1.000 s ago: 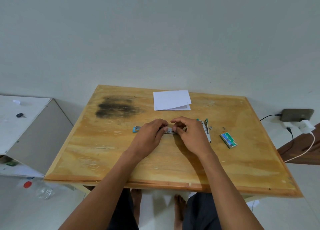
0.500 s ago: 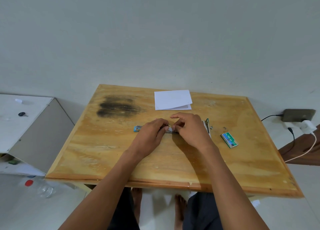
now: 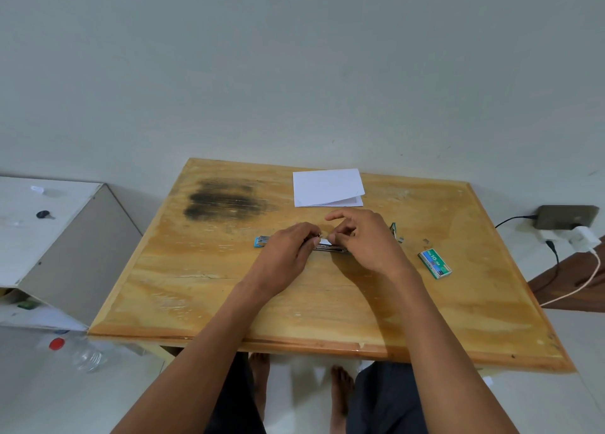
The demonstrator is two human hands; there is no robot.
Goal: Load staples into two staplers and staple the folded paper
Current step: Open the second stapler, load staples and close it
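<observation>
A blue stapler (image 3: 262, 241) lies opened flat on the wooden table (image 3: 327, 302), its metal staple channel running right under my hands. My left hand (image 3: 288, 253) presses down on its middle. My right hand (image 3: 363, 237) pinches a small light strip, seemingly staples, over the channel, with the index finger lifted. A second, green stapler (image 3: 394, 230) peeks out behind my right hand, mostly hidden. The green staple box (image 3: 434, 263) lies to the right. The folded white paper (image 3: 328, 187) rests at the table's far edge.
A dark burn stain (image 3: 226, 203) marks the table's far left. A white cabinet (image 3: 49, 237) stands left of the table, with a plastic bottle (image 3: 78, 353) on the floor. A charger and cables (image 3: 576, 237) lie on the right. My bare feet show under the table.
My right hand has shifted slightly left and its fingers have lifted, pinching above the stapler channel. The left hand has stayed on the blue stapler. The view moved a little.
</observation>
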